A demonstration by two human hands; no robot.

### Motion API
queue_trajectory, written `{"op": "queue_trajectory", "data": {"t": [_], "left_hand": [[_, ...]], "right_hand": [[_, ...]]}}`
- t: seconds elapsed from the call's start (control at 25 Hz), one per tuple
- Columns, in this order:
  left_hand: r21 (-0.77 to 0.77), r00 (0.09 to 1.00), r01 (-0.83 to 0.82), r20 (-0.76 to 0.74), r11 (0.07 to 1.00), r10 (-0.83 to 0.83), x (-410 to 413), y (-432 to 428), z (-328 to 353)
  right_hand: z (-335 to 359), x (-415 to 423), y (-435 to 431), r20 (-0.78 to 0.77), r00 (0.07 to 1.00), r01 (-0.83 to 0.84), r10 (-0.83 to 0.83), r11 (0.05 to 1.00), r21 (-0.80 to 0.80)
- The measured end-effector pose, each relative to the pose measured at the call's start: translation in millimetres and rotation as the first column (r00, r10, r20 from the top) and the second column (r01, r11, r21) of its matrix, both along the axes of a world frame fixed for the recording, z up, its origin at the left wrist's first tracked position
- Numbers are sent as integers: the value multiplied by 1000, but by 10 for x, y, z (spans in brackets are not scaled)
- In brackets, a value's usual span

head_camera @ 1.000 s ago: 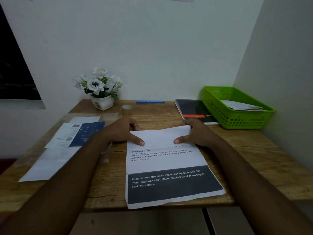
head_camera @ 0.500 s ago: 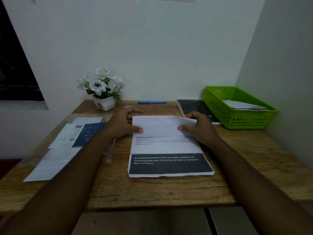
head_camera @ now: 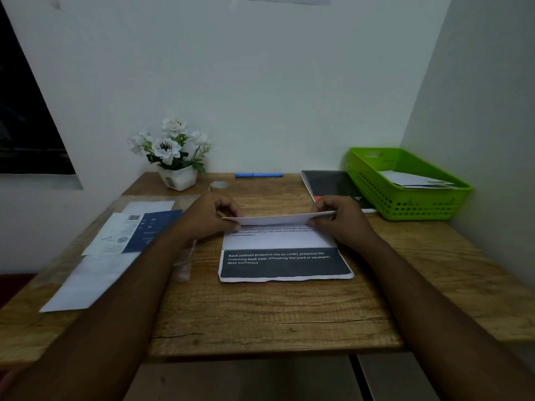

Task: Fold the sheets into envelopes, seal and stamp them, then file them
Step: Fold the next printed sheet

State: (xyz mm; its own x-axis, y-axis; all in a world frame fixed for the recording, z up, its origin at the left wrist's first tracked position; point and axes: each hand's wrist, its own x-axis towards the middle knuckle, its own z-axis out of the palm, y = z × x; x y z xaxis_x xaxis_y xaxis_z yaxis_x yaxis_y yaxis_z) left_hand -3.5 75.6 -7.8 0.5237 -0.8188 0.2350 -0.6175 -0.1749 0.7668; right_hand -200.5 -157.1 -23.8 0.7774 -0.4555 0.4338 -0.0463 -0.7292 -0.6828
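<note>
Pinching the far flap of the sheet (head_camera: 280, 241) off the desk (head_camera: 260, 314), my left hand (head_camera: 208, 218) grips its nine o'clock end, my right hand (head_camera: 341, 221) the three o'clock end; green basket (head_camera: 405, 204) at two o'clock.

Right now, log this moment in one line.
step: folding | left hand: pinches raised top flap of printed white paper sheet | right hand: pinches same flap

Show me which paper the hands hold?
The white sheet with the dark grey band; papers at left and in the green plastic basket lie untouched.
</note>
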Motion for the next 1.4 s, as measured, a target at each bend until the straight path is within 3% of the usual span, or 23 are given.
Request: {"op": "queue_trajectory", "data": {"t": [0.32,0.6,0.8,1.04,1.24,1.4], "left_hand": [[70,993,14,112,997,-22,25,1,1],[87,999,16,36,996,-19,26,-5,0],[156,995,9,99,988,-25,4,-26,-10],[258,981,31,177,966,-79,-31,22,-3],[273,992,43,106,961,-74,-42,8,-14],[187,990,89,89,978,-107,-47,0,-11]], "right_hand": [[52,-32,47,-90,995,-42,41,999,-10],[109,-91,67,-232,968,-101,97,995,-3],[158,-171,31,-428,890,-215,156,972,-94],[201,-225,-33,-455,836,-273,306,952,137],[95,-184,-64,-412,893,-193,180,981,10],[91,-180,-79,-458,886,-94,71,995,-28]]}}
